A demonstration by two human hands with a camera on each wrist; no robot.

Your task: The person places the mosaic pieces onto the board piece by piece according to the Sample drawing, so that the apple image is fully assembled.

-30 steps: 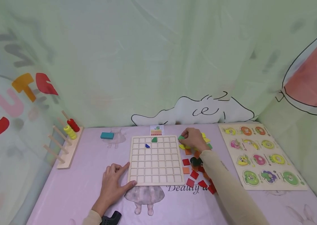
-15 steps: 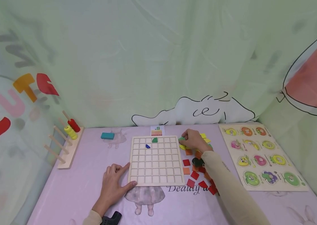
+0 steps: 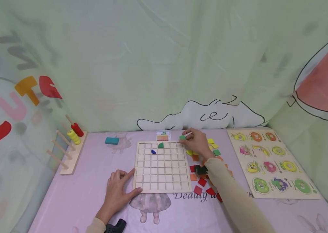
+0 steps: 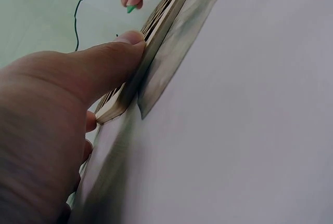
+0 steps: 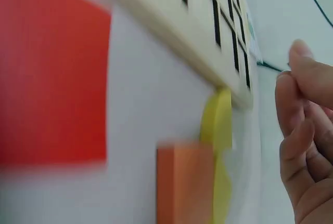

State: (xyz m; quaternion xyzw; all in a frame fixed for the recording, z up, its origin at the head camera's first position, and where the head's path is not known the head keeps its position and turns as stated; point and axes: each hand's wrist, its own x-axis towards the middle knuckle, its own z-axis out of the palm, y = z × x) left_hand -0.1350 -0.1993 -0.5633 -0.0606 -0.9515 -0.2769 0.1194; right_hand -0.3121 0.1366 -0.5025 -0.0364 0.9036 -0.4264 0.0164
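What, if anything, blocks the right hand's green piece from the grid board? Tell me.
Nothing visible: the right hand holds the green piece by the far right corner of the grid board, with bare cells nearby.

Grid board point(image 3: 161, 170): pale bare wood, smooth, matt. Peg stand point(image 3: 72, 165): same bare wood; beads point(image 3: 74, 137) look painted, smooth, slightly glossy. Fruit board point(image 3: 242, 160): pale matt wood. Green piece point(image 3: 182, 137), red pieces point(image 3: 202, 182): smooth, flat-coloured. Card point(image 3: 163, 136): looks like printed paper. Backdrop point(image 3: 164, 64): creased cloth, soft sheen. Counter point(image 3: 73, 200): smooth matt printed cloth cover. Sleeves point(image 3: 234, 194): matt cloth.
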